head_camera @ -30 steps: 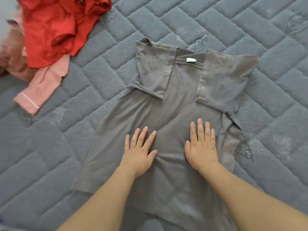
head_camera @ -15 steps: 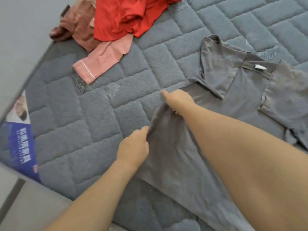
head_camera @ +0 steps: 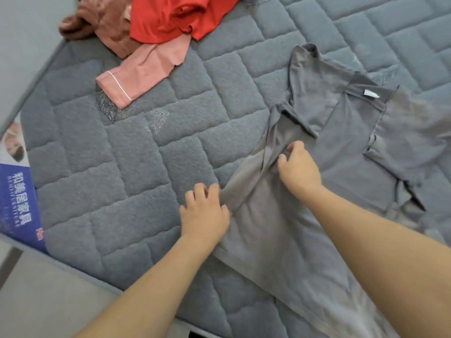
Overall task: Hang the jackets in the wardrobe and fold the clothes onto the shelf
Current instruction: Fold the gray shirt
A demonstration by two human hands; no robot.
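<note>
Head camera is looking down on a grey quilted mattress, and a grey shirt is lying spread across it, back side up, both sleeves folded in over the body. A white tag is showing at the collar, at the far end of the shirt. The left hand is sitting at the shirt's near-left edge, fingers curled together and pinching a fold of that edge. The right hand is reaching across the shirt further up the same edge, just below the folded left sleeve, thumb and fingers closing on a raised ridge of cloth. Between the two hands the edge is lifting off the mattress in a long crease, while the rest of the shirt is lying flat. Both forearms are bare, and the right one is crossing over the shirt's lower half.

Well beyond the shirt's left side, near the far-left corner of the mattress, a red garment is lying bunched on top of a pink sleeve with a white stripe at the cuff, and a brown garment is crumpled just beside them. Far left of the shirt, a blue label with white characters is showing on the mattress's side.
</note>
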